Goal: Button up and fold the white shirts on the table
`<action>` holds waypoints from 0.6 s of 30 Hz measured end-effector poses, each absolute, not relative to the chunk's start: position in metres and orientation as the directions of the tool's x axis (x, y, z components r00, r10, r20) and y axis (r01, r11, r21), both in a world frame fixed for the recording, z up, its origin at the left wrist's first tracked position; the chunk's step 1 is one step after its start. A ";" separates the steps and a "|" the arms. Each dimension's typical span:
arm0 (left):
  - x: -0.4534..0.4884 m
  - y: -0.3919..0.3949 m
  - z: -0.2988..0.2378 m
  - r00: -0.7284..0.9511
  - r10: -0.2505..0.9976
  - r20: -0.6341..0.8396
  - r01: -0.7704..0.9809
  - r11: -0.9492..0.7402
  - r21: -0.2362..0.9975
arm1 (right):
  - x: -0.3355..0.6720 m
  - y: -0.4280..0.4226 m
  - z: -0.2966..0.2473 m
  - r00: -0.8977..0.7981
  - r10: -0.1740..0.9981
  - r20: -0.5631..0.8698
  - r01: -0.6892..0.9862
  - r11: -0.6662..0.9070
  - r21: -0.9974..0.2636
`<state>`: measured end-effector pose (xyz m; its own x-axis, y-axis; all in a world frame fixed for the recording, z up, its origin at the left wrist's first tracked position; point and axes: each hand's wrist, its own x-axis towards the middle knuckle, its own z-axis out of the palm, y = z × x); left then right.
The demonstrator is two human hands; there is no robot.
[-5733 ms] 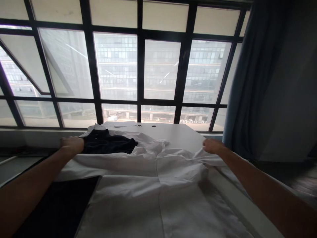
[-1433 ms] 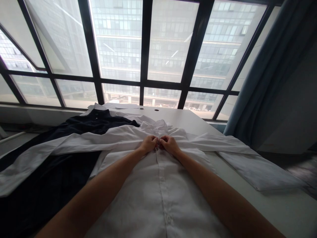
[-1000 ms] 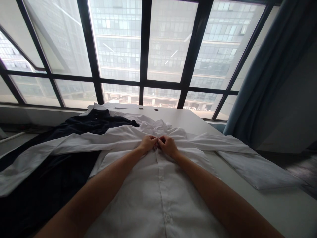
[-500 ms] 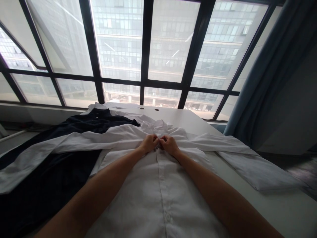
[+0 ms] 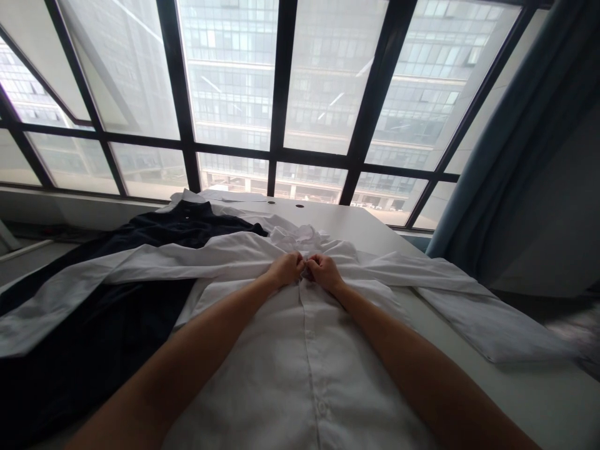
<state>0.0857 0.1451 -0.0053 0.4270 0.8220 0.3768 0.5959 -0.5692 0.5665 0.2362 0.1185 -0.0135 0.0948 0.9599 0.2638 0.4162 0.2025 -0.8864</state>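
A white button-front shirt (image 5: 307,369) lies face up on the white table (image 5: 342,220), its sleeves spread out to both sides. My left hand (image 5: 285,269) and my right hand (image 5: 323,271) meet at the shirt's front placket, just below the rumpled collar (image 5: 300,237). Both sets of fingers pinch the cloth there, and they hide the button at that spot. Lower down the placket, a white button (image 5: 321,407) shows between my forearms.
A dark navy garment (image 5: 100,331) lies beneath the shirt's left sleeve and hangs past the table's left side. The right sleeve (image 5: 487,319) stretches toward the table's right edge. Behind the table are a black-framed window (image 5: 281,94) and a blue curtain (image 5: 487,150).
Compared with the earliest view, my hands have come together from the shirt's sides to its placket, and the shirt lies flatter. Over the last second, my fingers have shifted only slightly.
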 end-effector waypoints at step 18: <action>0.064 0.140 -0.010 0.563 0.774 0.290 0.738 -0.629 0.246 | 0.252 0.111 -0.012 -0.179 0.930 0.320 0.921 0.273 -0.278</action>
<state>0.0640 0.1396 -0.0097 0.5629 0.7739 0.2902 0.7377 -0.6288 0.2459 0.2524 0.1109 -0.0115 -0.1789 0.9304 0.3200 0.9210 0.2728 -0.2781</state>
